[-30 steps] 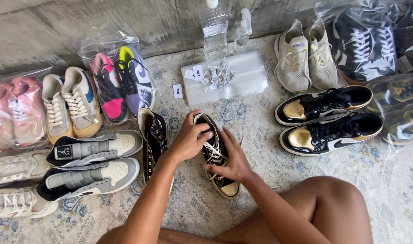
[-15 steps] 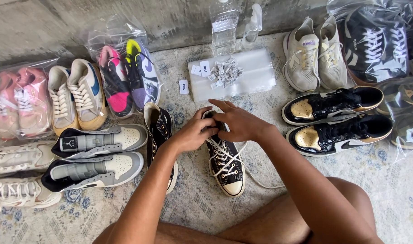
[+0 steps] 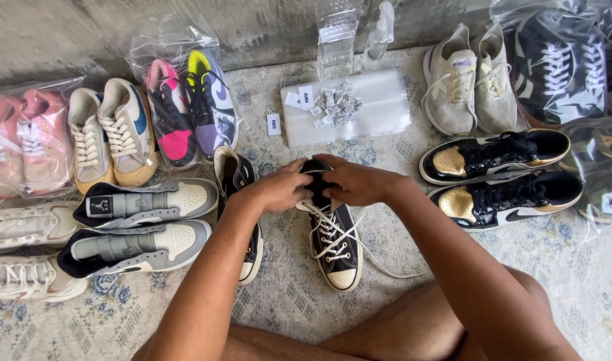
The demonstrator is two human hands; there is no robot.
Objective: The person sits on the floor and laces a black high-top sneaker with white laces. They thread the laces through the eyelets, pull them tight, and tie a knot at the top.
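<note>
Black high-top sneaker point(image 3: 334, 234) lies on the rug point(image 3: 286, 301), its ankle opening gripped by both hands: left hand point(image 3: 282, 190) and right hand point(image 3: 356, 182), fingers curled shut on the collar. Loose white laces point(image 3: 376, 257) trail toward the person; I'd say they could snag. Its twin point(image 3: 242, 200) lies left of the fingers, gold-toed pairs point(image 3: 500, 177) right, concrete wall point(image 3: 65, 30) beyond.

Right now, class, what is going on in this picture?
A person sitting on a patterned rug has both hands on the ankle end of a black high-top sneaker. The left hand and right hand meet at its collar, by the loose white laces. Its mate lies just to the left. Other pairs lie around, some in clear bags, including black-and-gold sneakers on the right.
</note>
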